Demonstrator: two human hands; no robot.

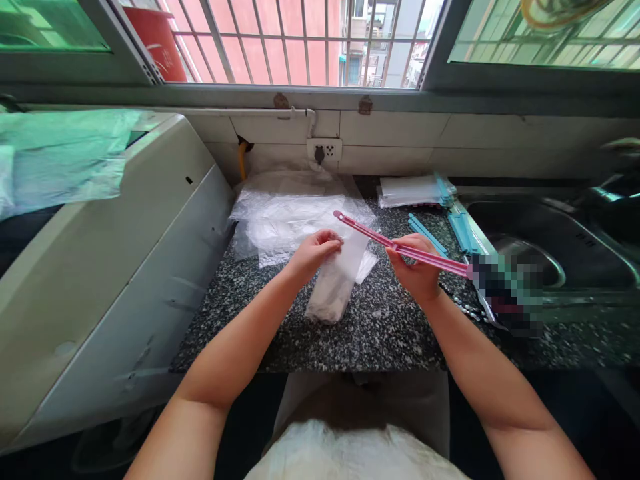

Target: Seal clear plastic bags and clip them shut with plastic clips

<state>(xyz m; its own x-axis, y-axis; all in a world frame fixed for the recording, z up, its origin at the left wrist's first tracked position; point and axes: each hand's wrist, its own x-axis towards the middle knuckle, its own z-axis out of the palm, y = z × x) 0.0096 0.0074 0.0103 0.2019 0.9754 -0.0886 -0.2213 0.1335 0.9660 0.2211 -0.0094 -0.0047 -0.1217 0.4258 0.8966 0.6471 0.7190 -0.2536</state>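
My left hand [320, 250] pinches the top edge of a clear, narrow plastic bag [333, 293], which hangs down over the speckled countertop. In my right hand [415, 267] is a long, slim pink handle [367, 231] with a hole at its tip. It slants across the front of me, its tip over the bag's upper right. At its lower right end lies a dark, pixelated area, so I cannot tell what is attached there. Behind my left hand, a pile of clear plastic bags [280, 210] lies on the counter.
Several blue handles [427, 235] lie right of centre, more [463, 232] at the sink's edge. A packaged stack [407, 190] rests by the wall. The metal sink [520, 233] is at right, a white appliance [165, 200] at left. A plug sits in the wall socket [325, 150].
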